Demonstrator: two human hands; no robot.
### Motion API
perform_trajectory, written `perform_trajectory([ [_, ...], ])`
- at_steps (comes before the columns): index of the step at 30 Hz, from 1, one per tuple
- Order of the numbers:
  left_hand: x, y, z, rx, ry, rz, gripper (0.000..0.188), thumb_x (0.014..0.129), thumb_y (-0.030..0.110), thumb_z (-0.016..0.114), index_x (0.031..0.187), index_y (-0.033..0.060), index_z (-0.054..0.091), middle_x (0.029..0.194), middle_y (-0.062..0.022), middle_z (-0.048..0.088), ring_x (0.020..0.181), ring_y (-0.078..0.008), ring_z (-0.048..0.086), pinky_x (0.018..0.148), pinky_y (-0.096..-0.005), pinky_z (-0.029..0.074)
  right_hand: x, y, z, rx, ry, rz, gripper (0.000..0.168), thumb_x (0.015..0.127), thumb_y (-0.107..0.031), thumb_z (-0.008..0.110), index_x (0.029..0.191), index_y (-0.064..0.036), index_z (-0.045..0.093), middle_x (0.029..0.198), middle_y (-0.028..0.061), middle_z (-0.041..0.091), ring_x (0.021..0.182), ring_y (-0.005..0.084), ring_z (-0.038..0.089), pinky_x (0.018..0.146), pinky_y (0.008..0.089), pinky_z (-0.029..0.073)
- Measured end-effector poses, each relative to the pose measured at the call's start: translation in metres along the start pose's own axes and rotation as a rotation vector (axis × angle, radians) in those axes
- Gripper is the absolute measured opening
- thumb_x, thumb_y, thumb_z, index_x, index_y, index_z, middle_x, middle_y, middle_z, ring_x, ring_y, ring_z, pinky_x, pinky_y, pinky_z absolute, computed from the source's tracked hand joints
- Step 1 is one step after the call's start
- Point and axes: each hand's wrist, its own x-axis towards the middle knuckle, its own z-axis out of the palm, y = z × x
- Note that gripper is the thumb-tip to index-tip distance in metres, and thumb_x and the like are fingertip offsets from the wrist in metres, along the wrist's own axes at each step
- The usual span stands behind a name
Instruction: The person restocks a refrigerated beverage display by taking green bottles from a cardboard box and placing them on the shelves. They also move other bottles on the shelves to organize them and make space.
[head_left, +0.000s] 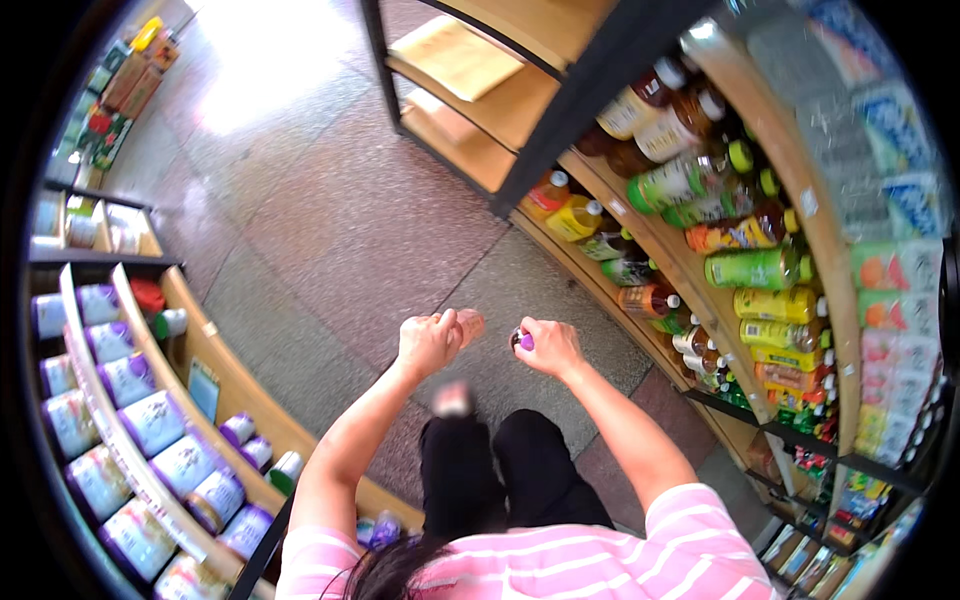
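Note:
My left hand (429, 345) is closed around a small pinkish item (471, 328), whose far end sticks out past the fingers. What exactly it is cannot be made out. My right hand (552, 346) grips a small dark container with a purple top (526, 342), seen nearly end-on. Both hands are held apart in front of my body, above the tiled floor (360, 262). Below them are my legs in black trousers (461, 472), with one blurred foot showing.
On the left, curved-looking shelves (247, 450) carry several white and purple cans (154, 420). To the right, wooden shelves hold drink bottles (754, 268) and plastic-wrapped packs (892, 285). A black-framed rack (480, 161) with cardboard stands ahead. Boxes (131, 90) are stacked far left.

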Motion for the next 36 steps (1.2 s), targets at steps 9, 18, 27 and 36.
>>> perform_trajectory([
  [9, -0.072, 0.009, -0.32, 0.004, 0.31, -0.377, 0.016, 0.064, 0.016, 0.062, 0.055, 0.0102, 0.05, 0.048, -0.0088, 0.049, 0.042, -0.0262, 0.053, 0.042, -0.0355, 0.042, 0.052, -0.252, -0.188, 0.025, -0.011, -0.256, 0.028, 0.068, -0.032, 0.069, 0.082, -0.01, 0.06, 0.066, 0.0116, 0.062, 0.063, 0.0312, 0.062, 0.055, 0.0416, 0.049],
  [18, -0.043, -0.064, -0.51, 0.24, 0.404, -0.592, 0.016, 0.06, 0.015, 0.06, 0.052, 0.0103, 0.047, 0.047, -0.0111, 0.05, 0.042, -0.0251, 0.055, 0.044, -0.0343, 0.043, 0.208, -0.44, -0.267, 0.23, -0.049, -0.608, 0.028, 0.067, -0.034, 0.072, 0.069, -0.009, 0.059, 0.058, 0.0114, 0.06, 0.057, 0.0291, 0.062, 0.053, 0.0378, 0.049],
  [27, 0.066, -0.22, -0.686, 0.283, 0.702, -0.737, 0.015, 0.065, 0.008, 0.063, 0.063, 0.0048, 0.048, 0.057, -0.0134, 0.049, 0.052, -0.0315, 0.054, 0.048, -0.0383, 0.044, 0.435, -0.61, -0.33, 0.24, -0.034, -0.962, 0.027, 0.072, -0.03, 0.069, 0.067, -0.009, 0.053, 0.056, 0.0068, 0.058, 0.05, 0.0254, 0.059, 0.047, 0.0358, 0.045],
  [36, 0.151, -0.455, -0.783, 0.212, 0.859, -0.751, 0.011, 0.07, 0.006, 0.066, 0.065, 0.0047, 0.057, 0.065, -0.0115, 0.058, 0.054, -0.0293, 0.058, 0.047, -0.0355, 0.045, 0.669, -0.761, -0.325, 0.196, 0.023, -0.918, 0.026, 0.07, -0.028, 0.071, 0.066, -0.008, 0.054, 0.058, 0.0084, 0.058, 0.05, 0.0253, 0.059, 0.048, 0.0342, 0.045],
])
